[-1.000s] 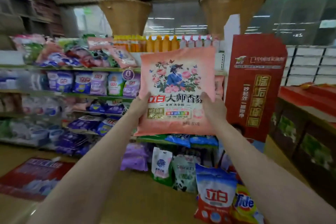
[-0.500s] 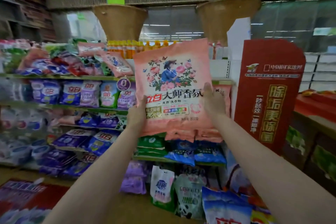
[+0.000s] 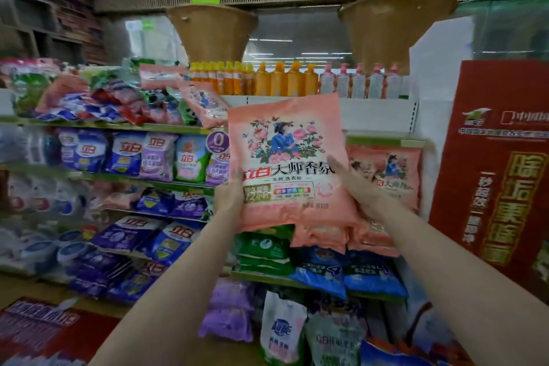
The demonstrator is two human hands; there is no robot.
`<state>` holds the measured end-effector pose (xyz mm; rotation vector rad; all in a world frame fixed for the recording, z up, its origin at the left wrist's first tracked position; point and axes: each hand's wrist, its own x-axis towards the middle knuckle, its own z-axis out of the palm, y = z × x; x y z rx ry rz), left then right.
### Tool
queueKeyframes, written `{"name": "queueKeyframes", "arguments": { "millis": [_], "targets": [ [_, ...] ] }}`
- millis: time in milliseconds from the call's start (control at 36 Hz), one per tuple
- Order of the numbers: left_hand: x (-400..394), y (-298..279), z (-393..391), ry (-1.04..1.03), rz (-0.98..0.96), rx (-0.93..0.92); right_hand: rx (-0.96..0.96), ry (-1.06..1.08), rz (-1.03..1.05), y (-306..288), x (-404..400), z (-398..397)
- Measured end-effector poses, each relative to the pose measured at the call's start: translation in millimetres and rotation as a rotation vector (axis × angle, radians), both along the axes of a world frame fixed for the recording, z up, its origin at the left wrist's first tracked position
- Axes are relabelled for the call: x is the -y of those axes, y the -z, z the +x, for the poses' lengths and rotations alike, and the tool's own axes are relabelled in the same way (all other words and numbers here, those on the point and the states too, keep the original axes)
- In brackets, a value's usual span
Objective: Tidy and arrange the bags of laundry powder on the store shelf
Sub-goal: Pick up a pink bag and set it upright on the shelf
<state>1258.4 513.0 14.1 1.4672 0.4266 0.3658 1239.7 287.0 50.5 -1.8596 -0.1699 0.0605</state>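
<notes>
Both hands are gripping one pink bag (image 3: 286,163) of laundry powder, and you are holding it upright in front of the store shelf (image 3: 383,141), print facing you. Your left hand (image 3: 228,197) is clasping the bag's lower left edge, with a thumb lying over the front; your right hand (image 3: 355,187) is clasping the lower right edge, thumb stretching up across the printed lettering.

Items placed relative to that grip:
- Just behind and right of your right hand: matching pink bags (image 3: 389,175) are standing on the shelf, with more pink bags (image 3: 341,235) showing below the held bag's bottom edge.
- Below your hands: green bags (image 3: 264,252) and blue bags (image 3: 347,272) are lying stacked on a lower board.
- Further below, near floor level: purple bags (image 3: 230,312) and a white bag (image 3: 282,330) are sitting loosely.
- Left of your left hand: blue and lilac bags (image 3: 130,153) are standing in a row.
- Above left: a heap of mixed bags (image 3: 113,98) is lying in disorder on the top board.
- Above the held bag: orange bottles (image 3: 267,80) and pink-capped bottles (image 3: 361,82) are standing in a line.
- Far right: a red display board (image 3: 499,172) is standing beside the shelf.
</notes>
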Motion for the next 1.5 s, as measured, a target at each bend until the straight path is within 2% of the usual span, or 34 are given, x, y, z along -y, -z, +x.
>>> {"name": "queueKeyframes", "arguments": {
  "millis": [83,306,444,556,722,917,1083,1222,1361,1500],
  "targets": [
    [-7.6,0.0,32.1,0.006,-0.012,-0.009,0.009,-0.033,0.044,6.5,-0.6,34.5],
    [-5.3,-17.0,124.8,0.160,-0.065,-0.025,0.085,0.192,0.010,-4.6,-4.7,130.7],
    [-6.9,-41.3,161.8,0.455,0.031,0.033,0.200,0.301,0.012,-12.1,0.1,192.9],
    [-17.1,-46.9,188.1,0.604,0.117,0.047,0.155,0.329,0.059,-5.2,-1.5,236.0],
    [-16.1,-49.8,243.8,0.442,0.216,0.061,0.076,0.317,0.118,-1.0,-11.1,292.4],
    [-24.4,-41.4,320.8,0.353,0.081,0.159,0.042,0.170,0.137,-10.8,-19.2,361.1],
    [-36.3,-50.1,391.9,0.219,0.066,0.311,0.077,0.070,0.238,-34.1,-34.1,424.7],
    [-41.5,-74.9,445.4,0.218,0.082,0.379,0.128,0.035,0.155,-39.1,-38.7,485.7],
    [-42.4,-79.6,497.6,0.267,0.163,0.354,0.134,-0.025,0.212,-32.0,-34.8,502.7],
    [-23.9,-79.0,533.2,0.392,0.156,0.311,0.180,0.143,0.171,-26.5,-19.5,527.7]
  ]
}}
